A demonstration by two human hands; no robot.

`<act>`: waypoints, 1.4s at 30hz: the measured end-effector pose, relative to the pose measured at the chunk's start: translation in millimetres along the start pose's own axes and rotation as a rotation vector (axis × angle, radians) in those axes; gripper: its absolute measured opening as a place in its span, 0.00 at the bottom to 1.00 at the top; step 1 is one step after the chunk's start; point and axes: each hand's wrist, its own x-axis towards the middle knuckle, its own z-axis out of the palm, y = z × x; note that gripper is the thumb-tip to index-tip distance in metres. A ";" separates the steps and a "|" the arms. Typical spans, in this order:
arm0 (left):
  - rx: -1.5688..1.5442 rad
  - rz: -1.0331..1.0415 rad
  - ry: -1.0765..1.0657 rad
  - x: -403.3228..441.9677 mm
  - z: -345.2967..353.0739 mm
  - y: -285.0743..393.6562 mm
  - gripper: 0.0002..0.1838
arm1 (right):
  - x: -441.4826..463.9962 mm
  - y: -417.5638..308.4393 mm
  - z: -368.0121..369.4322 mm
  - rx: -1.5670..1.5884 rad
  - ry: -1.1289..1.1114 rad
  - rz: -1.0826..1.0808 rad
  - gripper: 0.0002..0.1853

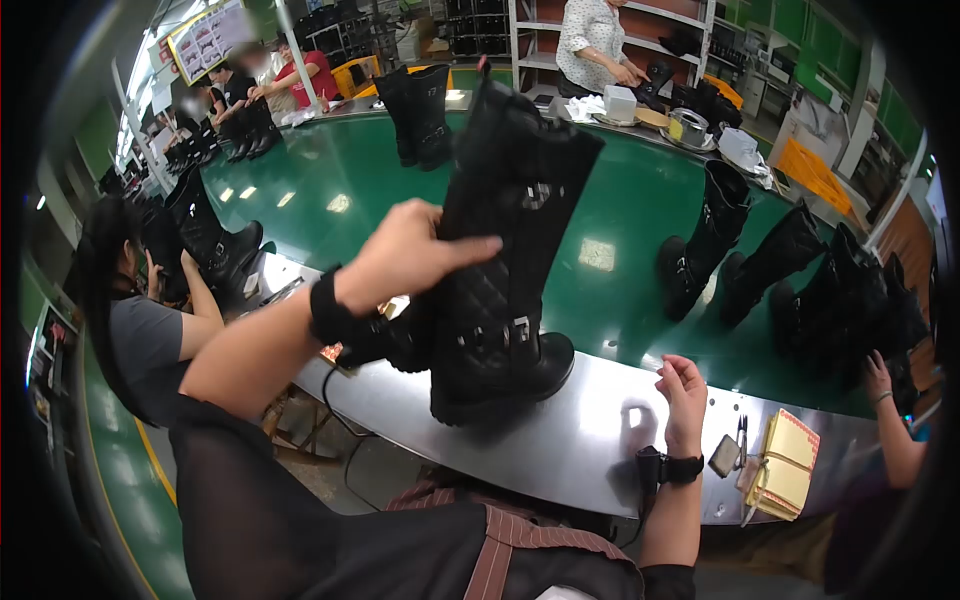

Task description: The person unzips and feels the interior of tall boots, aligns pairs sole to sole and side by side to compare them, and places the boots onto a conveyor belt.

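My left hand grips the shaft of a tall black boot with quilted panels and metal buckles. The boot stands nearly upright over the steel edge of the bench, toe to the right. Part of another black boot shows behind it, below my left wrist. To the right, low over the steel strip, is my right hand, apart from the boot. Its fingers are curled together; whatever they may hold is too small to make out.
A notepad, pen and small grey block lie at right. Several boots stand on the green belt. Co-workers handle boots at left, right and across. Trays and tape sit on the far side.
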 end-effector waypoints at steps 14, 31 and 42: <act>0.047 0.077 0.550 319.7 43.5 -44.3 0.26 | -3.2 -0.2 -3.4 0.003 0.105 0.108 0.07; 0.124 -0.338 0.391 447.7 79.1 -156.5 0.28 | 2.0 7.7 6.1 -0.093 0.074 0.171 0.06; 0.317 0.867 0.205 232.0 139.0 54.4 0.14 | 1.4 18.0 0.6 -0.145 0.087 0.009 0.08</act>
